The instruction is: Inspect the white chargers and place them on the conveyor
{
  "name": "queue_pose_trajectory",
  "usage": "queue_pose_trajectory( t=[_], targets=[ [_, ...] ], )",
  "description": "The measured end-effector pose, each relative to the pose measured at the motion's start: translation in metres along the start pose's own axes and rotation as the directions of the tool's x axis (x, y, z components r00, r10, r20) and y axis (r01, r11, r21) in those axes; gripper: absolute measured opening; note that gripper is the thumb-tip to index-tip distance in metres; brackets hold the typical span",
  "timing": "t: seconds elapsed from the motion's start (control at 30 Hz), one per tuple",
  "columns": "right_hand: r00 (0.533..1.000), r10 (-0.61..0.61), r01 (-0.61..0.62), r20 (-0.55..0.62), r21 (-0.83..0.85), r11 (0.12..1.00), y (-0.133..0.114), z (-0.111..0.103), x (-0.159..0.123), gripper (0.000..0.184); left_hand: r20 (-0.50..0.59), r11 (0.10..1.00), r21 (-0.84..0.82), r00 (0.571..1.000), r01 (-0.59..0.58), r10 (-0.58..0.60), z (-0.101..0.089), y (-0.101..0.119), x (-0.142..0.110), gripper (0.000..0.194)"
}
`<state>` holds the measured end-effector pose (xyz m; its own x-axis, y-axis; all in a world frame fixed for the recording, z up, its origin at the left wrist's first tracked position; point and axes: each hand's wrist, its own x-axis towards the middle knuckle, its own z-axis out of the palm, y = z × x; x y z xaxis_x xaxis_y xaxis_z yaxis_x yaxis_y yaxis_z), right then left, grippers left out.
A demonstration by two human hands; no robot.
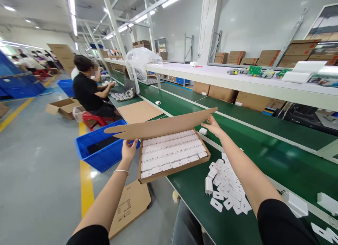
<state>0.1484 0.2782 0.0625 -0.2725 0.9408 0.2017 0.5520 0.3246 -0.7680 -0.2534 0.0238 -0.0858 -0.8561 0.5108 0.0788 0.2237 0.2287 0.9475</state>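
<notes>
A shallow cardboard box (174, 170) holds tight rows of white plastic charger parts (171, 151). A brown cardboard sheet (163, 127) stands tilted over the box's far edge; whether it is joined to the box I cannot tell. My left hand (129, 150) pinches the sheet's lower left end, close to the box's left corner. At the other end, my right hand (212, 126) grips the sheet's right edge. Loose white plates (229, 187) lie in a heap on the green bench right of the box, with a white plug housing (208, 186) among them.
A blue crate (100, 143) stands left of the bench, a flattened carton (132, 202) lower down. Cardboard (139, 111) lies farther along the bench, before a seated person (88, 86) at work. A white shelf (211, 74) runs above the green belt (264, 146).
</notes>
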Motion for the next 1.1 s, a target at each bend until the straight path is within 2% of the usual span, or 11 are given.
queue_pose_trajectory(
  t=[0.1,0.2,0.3,0.37,0.53,0.77,1.1],
  targets=[
    [0.995,0.035,-0.041,-0.094,-0.070,0.997,-0.007,0.012,-0.004,0.048,0.023,0.989,0.149,1.000,0.016,-0.019,-0.011,0.006,-0.001,0.028],
    [0.977,0.098,-0.134,-0.191,-0.187,0.973,-0.012,0.019,-0.012,0.043,0.041,0.960,0.278,0.999,0.009,-0.022,-0.018,0.009,-0.010,0.021],
    [0.954,0.118,-0.200,-0.277,-0.290,0.936,-0.023,0.032,-0.017,0.042,0.100,0.928,0.371,0.995,-0.041,0.004,-0.019,0.014,-0.023,0.033],
    [0.949,0.099,-0.203,-0.298,-0.345,0.916,-0.033,0.044,-0.020,0.041,0.141,0.907,0.412,0.990,-0.081,0.025,-0.017,0.019,-0.030,0.042],
    [0.972,-0.009,-0.103,-0.235,-0.460,0.882,-0.044,0.059,-0.030,0.037,0.201,0.872,0.470,0.979,-0.134,0.042,-0.012,0.030,-0.034,0.048],
    [0.989,-0.093,0.020,-0.112,-0.526,0.850,-0.031,0.048,-0.034,0.033,0.234,0.839,0.526,0.972,-0.141,0.016,-0.011,0.031,-0.032,0.047],
    [0.992,-0.106,0.052,-0.071,-0.531,0.846,-0.025,0.048,-0.035,0.028,0.229,0.809,0.569,0.973,-0.150,0.020,-0.013,0.031,-0.037,0.046]
  ],
)
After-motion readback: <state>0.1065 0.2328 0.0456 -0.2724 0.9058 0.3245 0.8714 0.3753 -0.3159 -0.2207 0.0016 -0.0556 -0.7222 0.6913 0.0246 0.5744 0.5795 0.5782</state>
